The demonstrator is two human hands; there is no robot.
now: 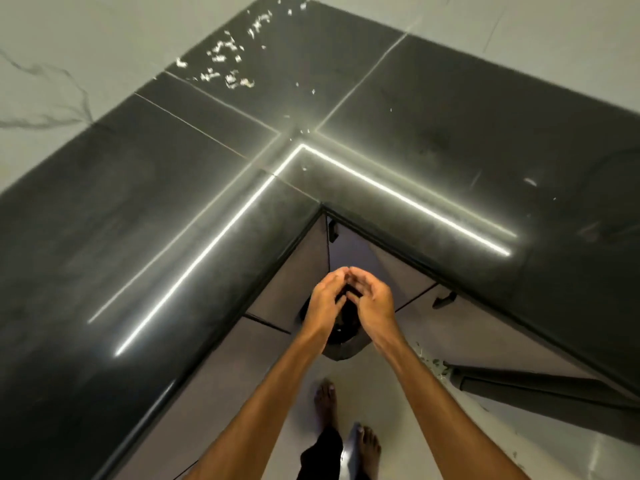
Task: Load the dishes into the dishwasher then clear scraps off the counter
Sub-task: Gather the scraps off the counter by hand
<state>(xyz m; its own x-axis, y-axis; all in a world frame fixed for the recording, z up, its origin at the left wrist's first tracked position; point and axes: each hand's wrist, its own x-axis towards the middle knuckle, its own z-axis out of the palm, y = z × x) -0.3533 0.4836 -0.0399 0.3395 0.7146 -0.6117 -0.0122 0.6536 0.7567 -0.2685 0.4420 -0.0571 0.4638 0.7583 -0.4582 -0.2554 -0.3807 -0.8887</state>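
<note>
White scraps point(225, 64) lie scattered on the far corner of the black L-shaped counter point(138, 220), with a few smaller bits near the seam at the middle. My left hand point(323, 299) and my right hand point(375, 301) are cupped together below the counter's inner corner, fingertips touching and fingers curled. They hover over a dark bin point(341, 344) on the floor. Whatever lies inside the cupped hands is hidden. No dishes or dishwasher racks are in view.
Grey cabinet doors with dark handles point(445, 300) run under the counter on both sides. A dark panel point(519, 379) juts out low on the right, with small scraps point(433, 363) on the floor beside it. My bare feet point(369, 445) stand on the pale floor.
</note>
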